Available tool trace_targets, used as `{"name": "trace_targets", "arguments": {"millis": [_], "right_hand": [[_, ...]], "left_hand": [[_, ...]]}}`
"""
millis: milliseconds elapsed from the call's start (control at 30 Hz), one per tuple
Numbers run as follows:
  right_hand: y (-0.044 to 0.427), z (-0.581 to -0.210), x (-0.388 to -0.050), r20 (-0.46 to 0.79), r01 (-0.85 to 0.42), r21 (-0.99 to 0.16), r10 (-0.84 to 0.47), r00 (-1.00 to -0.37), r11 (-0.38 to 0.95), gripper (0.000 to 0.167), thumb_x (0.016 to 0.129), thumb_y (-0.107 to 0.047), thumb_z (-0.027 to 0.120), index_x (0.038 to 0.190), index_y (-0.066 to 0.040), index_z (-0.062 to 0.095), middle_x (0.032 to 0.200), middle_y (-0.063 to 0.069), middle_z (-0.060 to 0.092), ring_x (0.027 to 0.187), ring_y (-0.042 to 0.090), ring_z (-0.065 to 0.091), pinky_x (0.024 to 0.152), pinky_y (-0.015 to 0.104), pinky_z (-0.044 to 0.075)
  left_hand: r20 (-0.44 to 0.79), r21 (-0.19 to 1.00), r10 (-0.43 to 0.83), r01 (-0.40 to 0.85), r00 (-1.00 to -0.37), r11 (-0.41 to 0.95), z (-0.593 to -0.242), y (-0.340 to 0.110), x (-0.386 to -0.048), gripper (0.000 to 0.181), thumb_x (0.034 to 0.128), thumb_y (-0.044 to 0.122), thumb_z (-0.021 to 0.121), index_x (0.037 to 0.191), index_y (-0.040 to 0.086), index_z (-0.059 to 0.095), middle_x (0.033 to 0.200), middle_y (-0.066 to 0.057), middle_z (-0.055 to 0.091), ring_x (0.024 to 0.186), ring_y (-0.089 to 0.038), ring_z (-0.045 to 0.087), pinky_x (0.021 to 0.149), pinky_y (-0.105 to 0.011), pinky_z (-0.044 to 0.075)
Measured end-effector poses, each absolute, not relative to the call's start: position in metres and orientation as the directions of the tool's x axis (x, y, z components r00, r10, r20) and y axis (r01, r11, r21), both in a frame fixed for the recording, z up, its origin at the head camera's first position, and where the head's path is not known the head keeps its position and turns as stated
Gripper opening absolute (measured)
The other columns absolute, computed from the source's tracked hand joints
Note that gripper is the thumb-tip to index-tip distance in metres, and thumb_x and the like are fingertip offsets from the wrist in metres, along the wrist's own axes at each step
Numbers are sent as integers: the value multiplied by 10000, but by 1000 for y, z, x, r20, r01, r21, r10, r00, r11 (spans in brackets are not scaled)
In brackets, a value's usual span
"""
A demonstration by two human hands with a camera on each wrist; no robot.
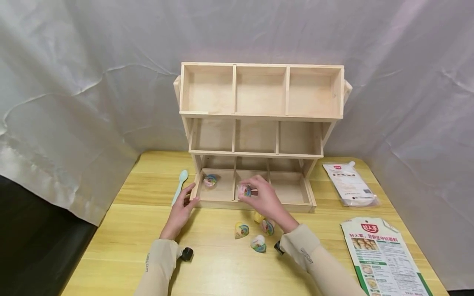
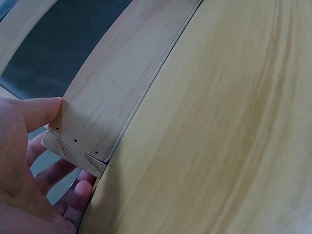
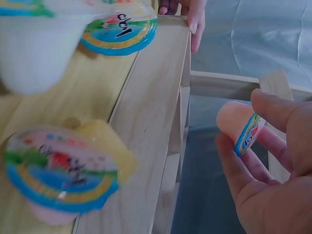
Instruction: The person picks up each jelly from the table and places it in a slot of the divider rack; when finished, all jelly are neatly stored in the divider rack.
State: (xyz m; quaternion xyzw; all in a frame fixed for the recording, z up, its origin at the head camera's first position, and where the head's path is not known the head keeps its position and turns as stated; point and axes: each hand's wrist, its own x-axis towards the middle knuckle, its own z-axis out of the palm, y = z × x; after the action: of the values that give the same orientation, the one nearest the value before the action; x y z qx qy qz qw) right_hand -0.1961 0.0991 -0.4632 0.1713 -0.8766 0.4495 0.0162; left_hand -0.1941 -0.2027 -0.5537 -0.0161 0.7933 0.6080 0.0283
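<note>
My right hand (image 1: 263,198) pinches a small pink jelly cup (image 3: 236,119) between thumb and fingers, above the bottom row's middle compartment of a wooden three-tier shelf (image 1: 261,116). My left hand (image 1: 180,213) grips the front left corner of that shelf, its thumb at the board's top edge in the left wrist view and its fingers round the side. Another jelly cup (image 1: 210,181) lies in the bottom left compartment. Several more lie on the table before the shelf, among them a yellow one (image 1: 242,230), a white one (image 1: 258,243) and a pink one (image 1: 268,227).
Left of the shelf, a pale blue spoon (image 1: 180,186) lies on the wooden table (image 1: 127,246). To the right are a white packet (image 1: 349,184) and a larger printed bag (image 1: 385,255). A grey curtain (image 1: 111,102) hangs behind and at the sides.
</note>
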Motion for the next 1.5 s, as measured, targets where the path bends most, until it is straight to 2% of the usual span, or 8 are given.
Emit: {"name": "trace_targets", "arguments": {"millis": [167,367,567,700,1000,1267,1500], "right_hand": [[87,-464,-205,188,-317,-803,-291,-938,505,390,884,-130,833,1259,-105,726,1183,68,617,1031,216,662,909,273,579],[72,-465,-215,192,-339,-759,-306,-932,556,381,872,-183,852,1231,-116,742,1176,57,664,1015,212,678,878,303,582],[60,-469,-223,193,-356,-727,-323,-926,587,388,865,-231,856,1219,-118,746,1111,12,692,1016,203,638,870,370,537],[54,-472,-227,179,-358,-722,-341,-923,592,405,873,-243,848,1237,-107,734,1103,11,692,1018,202,636,879,367,529],[44,-476,-235,156,-360,-731,-372,-915,580,402,869,-172,850,1244,-95,727,1118,58,678,1015,236,649,878,360,562],[39,-482,-241,151,-346,-734,-356,-922,585,437,802,-99,893,1213,-89,744,1133,58,711,1000,230,648,873,377,550],[34,-484,-245,104,-304,-745,-347,-932,594,458,783,-83,901,1214,-92,747,1181,67,717,1051,255,666,916,401,553]], "left_hand": [[-64,965,7,-60,-998,256,-555,-203,-195,580,1067,284,595,1604,268,377,1583,-144,402,1277,-345,518,968,-350,456],[-59,965,1,-57,-998,255,-554,-203,-195,577,1066,264,597,1601,265,381,1578,-146,409,1268,-342,524,965,-345,458],[-60,965,2,-57,-998,257,-555,-201,-195,574,1065,261,598,1598,270,385,1582,-149,406,1265,-347,525,973,-363,459],[-70,967,9,-66,-997,244,-554,-200,-195,581,1068,267,594,1606,261,374,1583,-152,403,1268,-349,519,984,-386,463],[-116,966,17,-109,-993,236,-532,-196,-189,603,1072,172,579,1626,163,339,1597,-206,376,1270,-381,514,974,-386,456],[-69,963,5,-65,-998,261,-548,-198,-194,578,1068,286,595,1603,260,378,1580,-142,409,1261,-345,520,943,-334,445],[-56,963,-2,-55,-998,265,-554,-200,-195,577,1066,275,598,1601,272,381,1578,-151,409,1243,-345,529,941,-349,456]]}}
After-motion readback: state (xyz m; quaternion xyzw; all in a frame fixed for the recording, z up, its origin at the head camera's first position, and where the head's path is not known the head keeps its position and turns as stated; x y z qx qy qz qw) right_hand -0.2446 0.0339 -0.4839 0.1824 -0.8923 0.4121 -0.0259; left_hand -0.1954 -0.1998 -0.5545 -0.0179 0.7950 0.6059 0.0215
